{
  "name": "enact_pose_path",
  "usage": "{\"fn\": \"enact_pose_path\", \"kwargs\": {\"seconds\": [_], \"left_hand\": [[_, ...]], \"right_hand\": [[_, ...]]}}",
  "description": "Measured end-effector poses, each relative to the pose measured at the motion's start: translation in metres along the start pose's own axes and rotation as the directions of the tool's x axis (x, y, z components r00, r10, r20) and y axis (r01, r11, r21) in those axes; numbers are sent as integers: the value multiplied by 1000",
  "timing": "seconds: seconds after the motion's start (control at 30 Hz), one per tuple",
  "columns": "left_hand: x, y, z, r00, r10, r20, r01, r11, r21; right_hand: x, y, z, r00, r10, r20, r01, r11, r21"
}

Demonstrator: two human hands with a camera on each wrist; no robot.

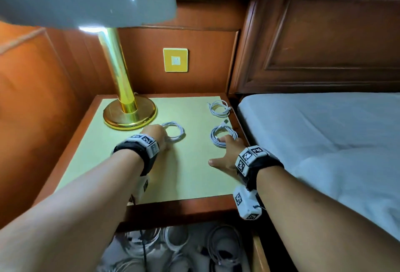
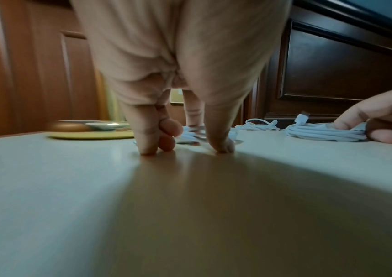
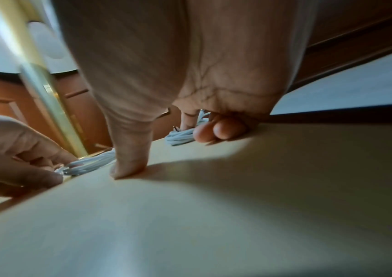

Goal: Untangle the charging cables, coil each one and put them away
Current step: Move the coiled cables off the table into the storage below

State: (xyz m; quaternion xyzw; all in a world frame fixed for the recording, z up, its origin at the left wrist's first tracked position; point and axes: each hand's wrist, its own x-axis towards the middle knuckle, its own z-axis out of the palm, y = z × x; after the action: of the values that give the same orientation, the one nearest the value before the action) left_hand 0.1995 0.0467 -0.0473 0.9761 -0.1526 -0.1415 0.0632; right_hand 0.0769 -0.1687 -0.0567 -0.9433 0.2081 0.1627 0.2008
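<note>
Head view: three coiled white cables lie on the nightstand top (image 1: 190, 176). The left hand (image 1: 154, 135) pinches the left coil (image 1: 174, 134); the right hand (image 1: 227, 152) presses the near right coil (image 1: 223, 137).

Left wrist view: left fingertips (image 2: 147, 148) touch the tabletop.

Right wrist view: curled right fingers (image 3: 223, 129) grip the coil's edge.

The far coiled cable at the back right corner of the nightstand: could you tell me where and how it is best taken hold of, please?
Probably pinch the bundled strands on the near side of the far coiled cable, coming from above. It lies flat on the nightstand as an open ring with loose ends, so gripping across all loops should keep it coiled.
</note>
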Motion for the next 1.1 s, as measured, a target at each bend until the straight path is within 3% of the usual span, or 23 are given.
{"fn": "enact_pose_path", "kwargs": {"seconds": [0.1,0.27,0.43,0.53,0.6,0.67,0.8,0.93,1.1], "left_hand": [[-59,-31,-4,1000,-9,-5,10,999,50],[-141,-79,3,999,-41,9,41,999,-11],[-188,-116,11,999,-15,51,17,999,-50],[-196,-127,12,999,-44,-9,44,999,-13],[-194,-125,11,994,-65,-87,68,997,25],[-185,-118,10,995,-69,-76,72,997,30],[-164,-108,10,993,-51,110,51,999,8],[-163,-104,12,995,-42,93,36,997,71],[-171,-102,12,992,-44,117,43,999,11]], "right_hand": [[-28,-19,16,995,-57,79,63,996,-69],[-71,-52,45,970,-194,148,212,970,-120],[-103,-66,56,944,-258,205,269,963,-24],[-108,-76,51,970,-242,-23,242,970,22],[-108,-85,51,953,-263,-148,267,964,6],[-100,-95,50,949,-300,-98,292,952,-92],[-80,-105,50,964,-250,88,264,930,-257],[-74,-102,51,970,-240,45,243,933,-266],[-88,-81,51,969,-242,45,246,950,-193]]}}
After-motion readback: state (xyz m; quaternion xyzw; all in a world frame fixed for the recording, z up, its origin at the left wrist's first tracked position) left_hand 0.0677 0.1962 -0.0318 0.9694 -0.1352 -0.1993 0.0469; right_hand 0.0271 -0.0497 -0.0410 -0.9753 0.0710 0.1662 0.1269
